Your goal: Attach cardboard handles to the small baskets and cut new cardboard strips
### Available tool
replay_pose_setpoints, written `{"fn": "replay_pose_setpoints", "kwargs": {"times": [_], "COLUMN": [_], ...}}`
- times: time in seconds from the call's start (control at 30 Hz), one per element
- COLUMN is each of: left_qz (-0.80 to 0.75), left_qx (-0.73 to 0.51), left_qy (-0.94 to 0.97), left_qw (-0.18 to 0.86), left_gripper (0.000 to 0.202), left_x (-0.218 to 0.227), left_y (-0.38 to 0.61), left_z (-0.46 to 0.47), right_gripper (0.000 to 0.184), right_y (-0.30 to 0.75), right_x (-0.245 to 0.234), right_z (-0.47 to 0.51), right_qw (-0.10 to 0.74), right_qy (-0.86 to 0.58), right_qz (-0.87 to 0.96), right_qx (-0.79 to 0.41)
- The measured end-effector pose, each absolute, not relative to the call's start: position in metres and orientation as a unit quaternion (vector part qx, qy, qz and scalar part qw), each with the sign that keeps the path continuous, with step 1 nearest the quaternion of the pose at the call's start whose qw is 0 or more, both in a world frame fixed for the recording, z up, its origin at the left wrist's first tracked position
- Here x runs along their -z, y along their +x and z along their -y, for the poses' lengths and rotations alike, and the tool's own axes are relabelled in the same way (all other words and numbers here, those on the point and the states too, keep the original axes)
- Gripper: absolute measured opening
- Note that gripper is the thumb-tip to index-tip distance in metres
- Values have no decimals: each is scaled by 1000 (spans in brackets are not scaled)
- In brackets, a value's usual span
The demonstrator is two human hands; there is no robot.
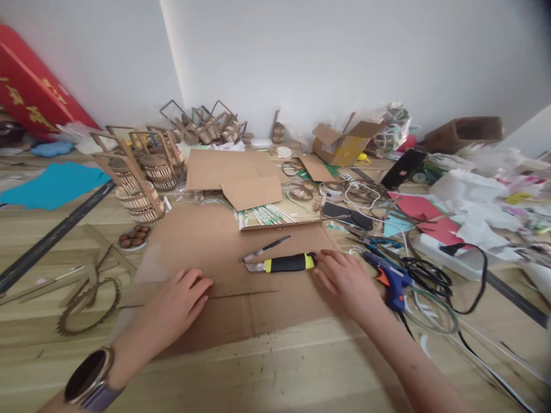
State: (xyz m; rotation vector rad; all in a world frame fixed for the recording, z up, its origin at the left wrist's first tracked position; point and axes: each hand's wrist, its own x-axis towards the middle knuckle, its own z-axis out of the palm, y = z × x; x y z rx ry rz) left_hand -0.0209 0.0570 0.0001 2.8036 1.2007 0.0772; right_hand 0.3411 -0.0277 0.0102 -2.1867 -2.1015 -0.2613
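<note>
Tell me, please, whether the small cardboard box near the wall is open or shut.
Open: the cardboard box has its top flaps lifted and spread apart.

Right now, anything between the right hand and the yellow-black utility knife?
Nothing visible. The right hand has its fingertips at the handle end of the utility knife. The pen lies beyond the knife, the glue gun on the hand's other side.

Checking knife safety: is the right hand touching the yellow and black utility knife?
Touching. The head view shows fingertips of the right hand meeting the black rear end of the utility knife, with no cardboard visible between them.
</note>
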Motion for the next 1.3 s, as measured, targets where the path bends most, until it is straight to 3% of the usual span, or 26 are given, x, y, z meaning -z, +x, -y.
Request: {"fn": "replay_pose_setpoints", "kwargs": {"times": [0.23,0.53,0.7,0.8,0.93,1.1,1.3], "left_qz": [-421,-447,-388,-342,-312,-334,-340], "left_qx": [0,-11,-43,-71,-127,-64,-30], "left_qy": [907,892,919,936,937,929,930], "left_qw": [15,-69,-60,-46,-89,-143,-138], "left_gripper": [30,36,32,25,26,37,44], "left_x": [-6,-8,-9,1,19,28,30], "left_y": [-13,-14,-9,3,19,26,24], "left_z": [-48,-39,8,43,64,59,54], "right_gripper": [38,44,53,54,48,46,47], "right_y": [310,306,296,293,297,303,294], "right_x": [-5,-7,-10,-4,4,5,-1], "right_z": [-14,26,43,43,44,49,51], "right_qw": [75,189,314,364,374,362,351], "right_qy": [-595,-619,-589,-564,-558,-552,-539], "right_qz": [800,758,614,524,480,489,514], "right_qx": [4,-84,-421,-524,-564,-570,-567]}}
